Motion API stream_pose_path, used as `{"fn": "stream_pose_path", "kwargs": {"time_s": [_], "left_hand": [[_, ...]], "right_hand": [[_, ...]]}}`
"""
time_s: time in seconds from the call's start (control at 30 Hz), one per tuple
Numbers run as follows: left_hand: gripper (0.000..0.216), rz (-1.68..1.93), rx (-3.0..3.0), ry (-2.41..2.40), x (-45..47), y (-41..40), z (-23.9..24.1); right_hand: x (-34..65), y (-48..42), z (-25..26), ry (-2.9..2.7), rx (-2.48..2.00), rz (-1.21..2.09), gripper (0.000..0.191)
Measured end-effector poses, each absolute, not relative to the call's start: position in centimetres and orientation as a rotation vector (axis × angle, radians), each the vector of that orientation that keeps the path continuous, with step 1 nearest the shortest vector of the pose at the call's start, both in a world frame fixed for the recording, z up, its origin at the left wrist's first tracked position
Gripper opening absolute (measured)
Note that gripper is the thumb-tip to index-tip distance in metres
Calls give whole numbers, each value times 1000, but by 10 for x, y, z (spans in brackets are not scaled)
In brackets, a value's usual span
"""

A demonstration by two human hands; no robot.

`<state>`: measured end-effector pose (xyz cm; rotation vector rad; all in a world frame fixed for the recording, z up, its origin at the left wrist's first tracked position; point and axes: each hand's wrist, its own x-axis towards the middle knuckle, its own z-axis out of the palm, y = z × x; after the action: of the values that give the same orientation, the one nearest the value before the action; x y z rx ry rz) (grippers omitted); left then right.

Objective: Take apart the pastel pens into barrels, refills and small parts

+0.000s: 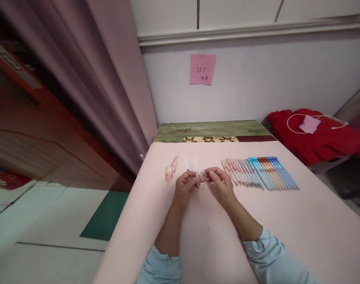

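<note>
My left hand (184, 190) is closed, with thumb and fingers pinching a thin white pen refill (196, 165) that stands nearly upright. Just to its right, my right hand (223, 186) has its fingertips pinched together close to the refill's lower end. Whatever is between those fingertips is too small to make out. Beyond the left hand, another white refill (185, 162) lies on the table. Farther left are several pinkish, see-through pen parts (173, 166). Pens (260, 174) in pink, lilac, blue and brown lie side by side in a row to the right of my right hand.
The table has a pale pink cover (209, 244) and a green patterned strip (206, 128) at its far edge. A pink note (202, 69) is on the wall. Red cloth (324, 138) with a white cable lies at right; a mauve curtain (123, 79) hangs left.
</note>
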<state>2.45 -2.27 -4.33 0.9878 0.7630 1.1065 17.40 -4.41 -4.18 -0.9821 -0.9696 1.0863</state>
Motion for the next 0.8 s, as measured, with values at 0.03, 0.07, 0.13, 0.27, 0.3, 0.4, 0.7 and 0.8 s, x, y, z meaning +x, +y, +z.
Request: {"fn": "stream_pose_path", "kwargs": {"time_s": [0.03,0.07,0.13,0.27,0.3,0.4,0.7,0.8], "left_hand": [[19,1148,988,783,25,-22,-44],[19,1183,986,797,25,-22,-45],[20,1230,964,809,25,-22,-46],[24,1239,899,798,27,-23,-49],[24,1235,901,800,28,-24,-49],[25,1246,938,842,32,-25,-51],[16,1629,976,1634,-21,-1,-59],[12,1641,1029,1953,-46,4,-64]], "right_hand": [[173,-45,-42,-987,-995,1090,25],[172,-45,-43,-1014,-1010,1095,25],[169,-47,-46,-1083,-1047,1097,26],[162,-48,-53,-1193,-1109,1038,29],[161,-48,-55,-1206,-1121,1018,29],[160,-48,-58,-1230,-1162,968,27],[166,-44,-66,-1075,-1204,887,25],[169,-42,-71,-1060,-1235,845,27]]}}
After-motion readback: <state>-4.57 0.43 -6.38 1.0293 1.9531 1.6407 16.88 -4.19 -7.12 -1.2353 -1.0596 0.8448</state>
